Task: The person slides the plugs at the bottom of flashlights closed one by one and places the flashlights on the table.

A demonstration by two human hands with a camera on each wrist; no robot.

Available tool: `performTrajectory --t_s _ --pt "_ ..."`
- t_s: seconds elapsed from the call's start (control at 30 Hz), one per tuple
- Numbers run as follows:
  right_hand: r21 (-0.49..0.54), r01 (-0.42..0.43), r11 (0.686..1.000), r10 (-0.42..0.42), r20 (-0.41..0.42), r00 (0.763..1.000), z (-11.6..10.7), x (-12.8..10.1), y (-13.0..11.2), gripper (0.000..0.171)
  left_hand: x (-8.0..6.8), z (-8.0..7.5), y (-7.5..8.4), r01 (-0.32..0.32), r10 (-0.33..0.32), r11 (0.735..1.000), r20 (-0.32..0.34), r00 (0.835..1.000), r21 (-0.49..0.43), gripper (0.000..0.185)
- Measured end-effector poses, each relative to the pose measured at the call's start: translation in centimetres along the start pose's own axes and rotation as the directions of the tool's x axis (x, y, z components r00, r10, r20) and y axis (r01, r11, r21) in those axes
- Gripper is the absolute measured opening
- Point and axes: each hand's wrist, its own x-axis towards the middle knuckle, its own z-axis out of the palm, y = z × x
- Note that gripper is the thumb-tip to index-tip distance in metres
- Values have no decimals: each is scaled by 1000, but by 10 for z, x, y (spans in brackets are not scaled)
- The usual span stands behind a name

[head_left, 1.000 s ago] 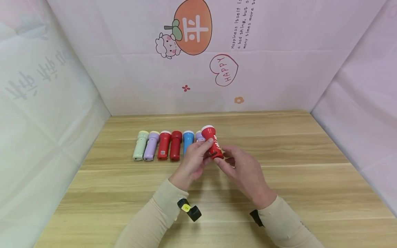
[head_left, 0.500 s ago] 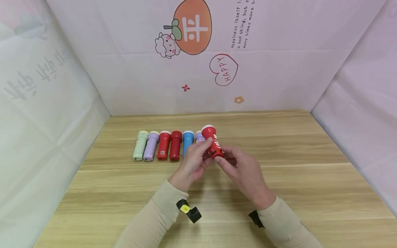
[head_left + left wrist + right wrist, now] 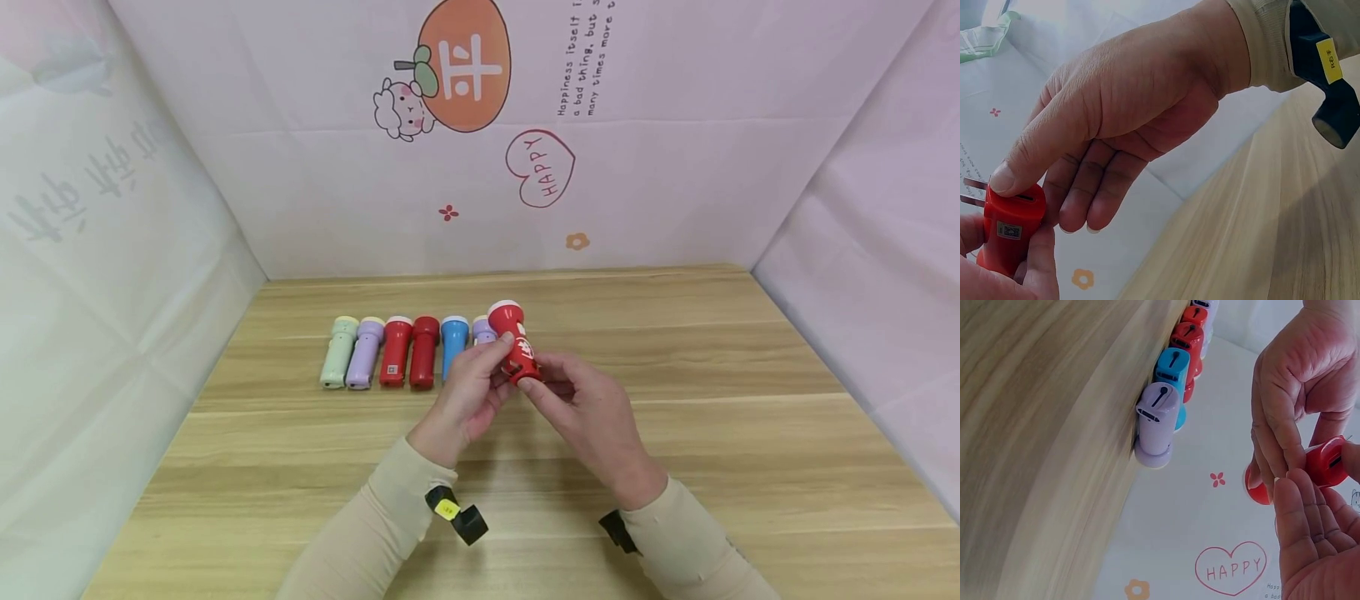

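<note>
In the head view my left hand grips a red flashlight with a white rim and white print, raised above the table and tilted. My right hand pinches the flashlight's lower end, thumb on the base. Two metal plug prongs stick out beside the base in the left wrist view, where the right thumb touches the end face near a dark slot. A small label shows on the red body there. The right wrist view shows both hands around the flashlight, its middle partly covered by fingers.
Left of my hands lies a row of flashlights: light green, lilac, red, dark red, blue and a partly hidden lilac one. Printed white cloth rises behind the wooden table.
The red flashlight has turned slightly about its length, so its white print sits differently. Both hands stay almost in place, and the row of flashlights is unchanged.
</note>
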Motion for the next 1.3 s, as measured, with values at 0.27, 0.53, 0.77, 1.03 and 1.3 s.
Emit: performTrajectory --t_s 0.27,0.53,0.77,1.03,1.3 --pt "0 7 1000 -7 -9 1000 0 -1 -1 38 -4 1 0 8 -8 1000 4 1000 -7 45" --pt "-1 4 1000 -4 -12 1000 1 -2 0 40 -6 2 -1 10 -10 1000 0 1000 24 47" --pt "1 12 1000 -12 -23 1000 1 -2 0 40 -6 2 -3 12 -12 1000 -8 1000 16 48" --pt "6 23 1000 -22 -30 999 0 -2 1 40 -7 3 -3 15 -15 1000 2 1000 -4 48" --pt "1 6 1000 -6 -22 1000 -2 -1 0 38 -8 4 -3 17 -17 1000 8 1000 -5 49"
